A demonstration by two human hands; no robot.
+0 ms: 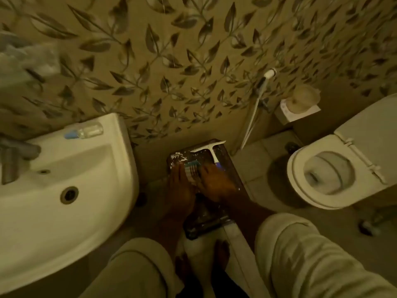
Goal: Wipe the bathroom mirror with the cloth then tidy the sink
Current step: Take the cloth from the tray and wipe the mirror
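A dark, glossy rectangular panel, which looks like the mirror, rests low on the floor against the leaf-patterned wall. A striped blue and white cloth lies on its upper part. My left hand presses against the cloth's left side and my right hand grips its right side, so the cloth is pinched between them. A white squeegee lies on the panel just beyond the cloth. The white sink stands to the left, with a small clear bottle lying on its back rim.
A grey tap sits at the sink's left edge. An open white toilet stands at the right, with a spray hose and a paper holder on the wall beside it. My bare feet and pale sleeves fill the bottom of the view.
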